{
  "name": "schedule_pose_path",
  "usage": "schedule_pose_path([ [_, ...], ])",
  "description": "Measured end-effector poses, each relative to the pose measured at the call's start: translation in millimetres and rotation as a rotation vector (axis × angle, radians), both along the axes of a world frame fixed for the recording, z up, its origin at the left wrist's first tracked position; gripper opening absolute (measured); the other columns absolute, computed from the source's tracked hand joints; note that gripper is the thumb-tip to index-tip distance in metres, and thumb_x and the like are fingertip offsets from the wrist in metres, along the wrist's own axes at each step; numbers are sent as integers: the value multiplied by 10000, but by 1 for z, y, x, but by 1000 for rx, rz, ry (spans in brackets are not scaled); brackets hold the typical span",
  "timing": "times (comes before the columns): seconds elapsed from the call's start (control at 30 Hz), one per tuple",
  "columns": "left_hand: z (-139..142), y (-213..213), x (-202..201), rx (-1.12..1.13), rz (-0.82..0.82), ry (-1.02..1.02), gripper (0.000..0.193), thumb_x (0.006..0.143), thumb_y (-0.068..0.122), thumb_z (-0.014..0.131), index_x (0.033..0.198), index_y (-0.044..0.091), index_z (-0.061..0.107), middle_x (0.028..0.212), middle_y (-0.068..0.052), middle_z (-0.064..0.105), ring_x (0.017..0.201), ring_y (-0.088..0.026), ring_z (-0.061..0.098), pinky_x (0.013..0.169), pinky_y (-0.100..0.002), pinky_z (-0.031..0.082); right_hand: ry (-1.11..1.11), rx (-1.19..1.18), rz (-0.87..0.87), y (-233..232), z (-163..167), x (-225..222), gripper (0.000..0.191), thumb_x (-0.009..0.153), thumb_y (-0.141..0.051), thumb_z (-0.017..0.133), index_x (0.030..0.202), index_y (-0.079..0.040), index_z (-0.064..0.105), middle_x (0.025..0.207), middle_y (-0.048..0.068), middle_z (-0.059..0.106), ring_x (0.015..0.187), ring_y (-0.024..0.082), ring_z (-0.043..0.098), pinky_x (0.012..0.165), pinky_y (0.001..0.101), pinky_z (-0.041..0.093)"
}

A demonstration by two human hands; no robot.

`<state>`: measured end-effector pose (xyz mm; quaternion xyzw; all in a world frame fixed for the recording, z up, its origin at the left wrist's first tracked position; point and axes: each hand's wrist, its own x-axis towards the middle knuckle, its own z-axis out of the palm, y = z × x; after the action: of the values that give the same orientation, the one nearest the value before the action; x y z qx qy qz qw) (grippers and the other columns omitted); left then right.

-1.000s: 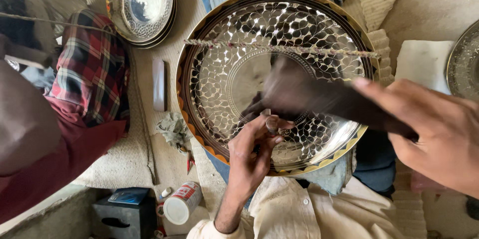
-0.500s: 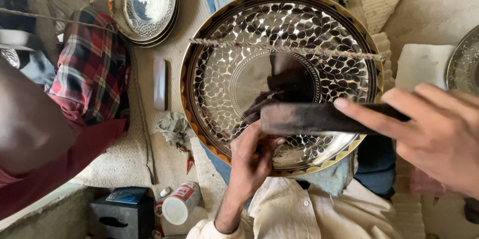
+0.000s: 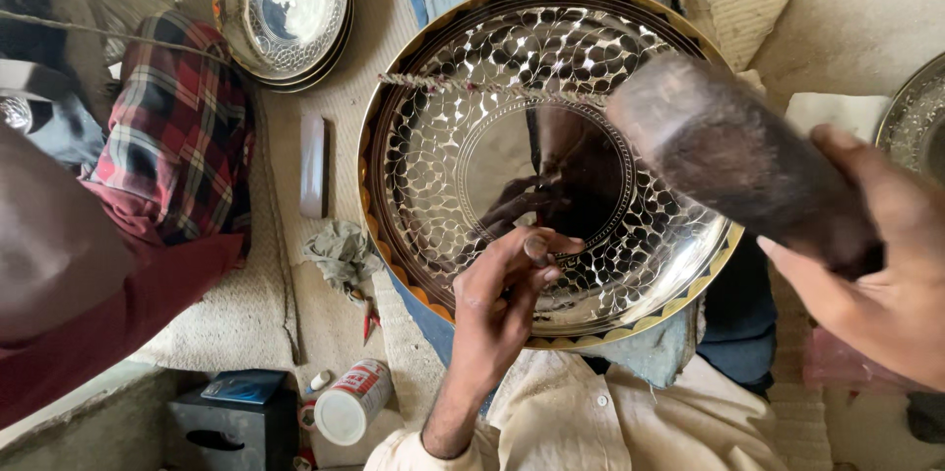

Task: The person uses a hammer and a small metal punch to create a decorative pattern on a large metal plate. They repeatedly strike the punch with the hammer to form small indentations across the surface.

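With the left hand (image 3: 497, 309) pinching a small punch (image 3: 536, 249) on the patterned metal tray (image 3: 448, 151), the mallet (image 3: 733, 161) gripped in the right hand (image 3: 876, 284) could glance onto those fingers (image 3: 512, 259).

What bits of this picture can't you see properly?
- Hammer, head view: blurred by motion, its head shape unclear.
- Punch: its tip is hidden by the left hand.
- Right hand: cut off by the frame edge.
- Plate: lower rim is covered by that hand.

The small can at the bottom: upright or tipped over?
Tipped over: the can lies on its side by the black box, its round end facing the camera.
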<state>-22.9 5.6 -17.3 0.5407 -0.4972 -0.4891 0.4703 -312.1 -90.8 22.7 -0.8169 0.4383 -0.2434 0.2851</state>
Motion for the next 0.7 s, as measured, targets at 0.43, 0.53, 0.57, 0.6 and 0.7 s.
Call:
schedule_pose_path([
  [0.43, -18, 11, 8, -8, 181, 9, 297, 982, -21, 663, 1256, 58, 580, 1141, -128, 768, 1031, -224, 788, 846, -328, 702, 525, -117, 164, 11, -11, -13, 873, 743, 3, 733, 1538, -205, 441, 850, 49, 629, 675, 193, 638, 641, 352, 591],
  [0.53, -15, 28, 25, -171, 387, 264, 410, 1016, -12, 644, 1360, 110, 457, 1161, -153, 728, 1067, -276, 769, 919, -428, 712, 121, -22, -54, 24, -46, -41, 709, 818, -9, 694, 1488, -95, 477, 959, 93, 654, 788, 214, 641, 694, 314, 547],
  [0.57, -12, 36, 32, -186, 436, 179, 441, 1004, -25, 661, 1366, 114, 449, 1155, -159, 729, 1062, -277, 761, 909, -431, 700, -10, 2, -125, 31, -62, -52, 667, 845, -15, 682, 1480, -61, 484, 1018, 113, 657, 845, 222, 650, 742, 300, 542],
  [0.6, -9, 44, 39, -202, 490, 92, 473, 992, -37, 678, 1371, 118, 441, 1150, -166, 731, 1057, -279, 754, 898, -434, 688, -110, 33, -187, 41, -80, -60, 657, 861, -26, 682, 1486, -49, 480, 1107, 140, 654, 919, 228, 674, 822, 286, 555],
  [0.7, -5, 61, 60, -270, 582, 145, 449, 1005, -36, 677, 1360, 113, 447, 1140, -148, 720, 1022, -266, 753, 914, -453, 694, -176, 164, -355, 73, -137, -82, 520, 831, -14, 736, 1310, -34, 536, 1100, 155, 682, 882, 254, 704, 778, 285, 578],
])
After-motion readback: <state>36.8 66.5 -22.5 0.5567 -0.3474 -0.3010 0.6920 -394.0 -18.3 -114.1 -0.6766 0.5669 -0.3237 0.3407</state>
